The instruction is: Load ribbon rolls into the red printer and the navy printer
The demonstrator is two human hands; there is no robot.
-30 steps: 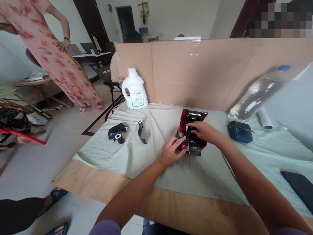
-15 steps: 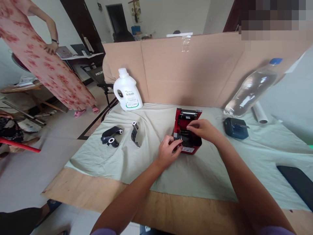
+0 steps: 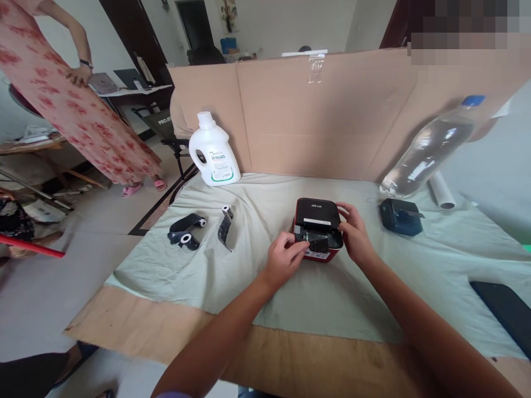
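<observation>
A small red and black label printer [image 3: 318, 211] sits on the cloth in front of me, its black lid folded down over the body. A dark strip [image 3: 319, 245] lies across its front opening. My left hand [image 3: 285, 255] pinches the left end of this strip, thumb and forefinger close together. At the printer's right side, my right hand [image 3: 354, 235] has its bent fingers against the lid's edge and side. Left of the printer lie a short black roll with a loose tail [image 3: 225, 226] and other black rolls with white cores [image 3: 189, 241].
A white detergent bottle [image 3: 214, 152] and a tilted clear water bottle [image 3: 431, 149] stand by the cardboard screen [image 3: 290, 121]. A dark blue device [image 3: 400, 216], a white roll [image 3: 441, 190] and a phone [image 3: 504, 312] lie on the right. A person in a floral dress [image 3: 78, 110] stands at left.
The printer's raised lid has come down over its red inside. My right hand moved from inside the printer to its right side; my left hand stayed at the front left.
</observation>
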